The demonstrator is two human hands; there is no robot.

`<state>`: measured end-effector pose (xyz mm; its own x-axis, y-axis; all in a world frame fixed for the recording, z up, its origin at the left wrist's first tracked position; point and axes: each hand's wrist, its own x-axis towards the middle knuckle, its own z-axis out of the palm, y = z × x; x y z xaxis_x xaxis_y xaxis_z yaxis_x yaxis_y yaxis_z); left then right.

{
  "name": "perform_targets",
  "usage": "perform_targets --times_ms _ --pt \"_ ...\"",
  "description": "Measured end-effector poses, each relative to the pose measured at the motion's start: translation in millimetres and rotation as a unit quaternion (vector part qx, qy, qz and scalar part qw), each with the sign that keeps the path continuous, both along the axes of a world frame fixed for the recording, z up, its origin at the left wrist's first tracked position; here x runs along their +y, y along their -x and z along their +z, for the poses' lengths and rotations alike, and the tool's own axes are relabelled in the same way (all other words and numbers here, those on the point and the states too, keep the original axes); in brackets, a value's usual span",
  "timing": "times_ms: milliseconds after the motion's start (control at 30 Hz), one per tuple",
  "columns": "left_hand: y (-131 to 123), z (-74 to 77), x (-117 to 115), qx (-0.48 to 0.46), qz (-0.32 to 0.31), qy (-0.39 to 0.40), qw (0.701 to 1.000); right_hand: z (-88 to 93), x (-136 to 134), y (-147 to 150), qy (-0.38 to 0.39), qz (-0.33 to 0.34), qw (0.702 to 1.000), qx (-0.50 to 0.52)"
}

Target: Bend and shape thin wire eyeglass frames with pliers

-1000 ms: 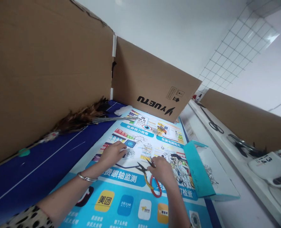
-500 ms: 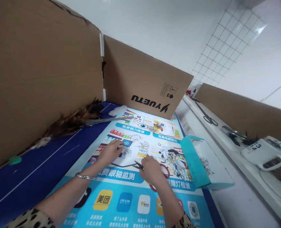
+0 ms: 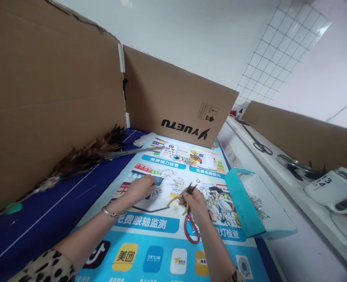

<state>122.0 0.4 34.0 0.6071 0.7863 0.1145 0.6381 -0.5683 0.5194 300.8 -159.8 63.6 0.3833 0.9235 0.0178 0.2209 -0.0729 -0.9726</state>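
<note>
Right hand is closed around dark-jawed, yellow-handled pliers; red oval handle shows beneath. Left hand is half-curled; hold undeterminable.

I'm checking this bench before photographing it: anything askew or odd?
The YUETU lettering on the rear cardboard panel is upside down. Loose wire loops lie jumbled on the printed poster beside the teal box, which looks untidy.

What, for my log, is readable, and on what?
"YUETU", inverted: cardboard
"免费视力检查": mat
"免费电脑验光": mat
"免费眼轴监测": mat
"灯检查": mat (partly hidden)
"美团": mat
"3", "4": mug
Smaller print: too blurred
</note>
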Motion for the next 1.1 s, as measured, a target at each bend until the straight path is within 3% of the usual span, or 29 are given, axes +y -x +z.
perform_targets --times_ms 233,333,467,633,767,900,1100 --pt "-4.9 -3.3 -1.1 0.027 -0.005 -0.003 1.0 -16.1 7.6 -6.2 -0.052 -0.063 0.95 0.3" --pt "-6.0 -5.8 -1.4 0.028 -0.008 -0.003 1.0 -19.9 5.8 -1.4 -0.046 -0.056 0.932 0.355" --pt "-4.2 -7.8 -1.3 0.018 -0.013 -0.004 1.0 -20.6 3.3 9.4 -0.024 -0.026 0.929 0.369" --pt "-0.4 -6.2 -1.3 -0.007 -0.028 -0.009 1.0 -15.9 -1.1 18.6 -0.021 -0.014 0.954 0.298" --pt "-2.1 -7.6 -2.4 -0.021 -0.047 -0.012 0.999 -10.9 -7.3 25.8 -0.01 0.044 0.999 0.03" --pt "-5.2 -12.1 -2.4 -0.025 -0.059 -0.013 0.998 -10.1 -9.3 29.2 -0.01 0.075 0.988 -0.135" --pt "-7.4 -19.5 1.2 -0.023 -0.064 -0.015 0.998 -20.8 -5.6 33.5 0.024 0.097 0.977 -0.186"
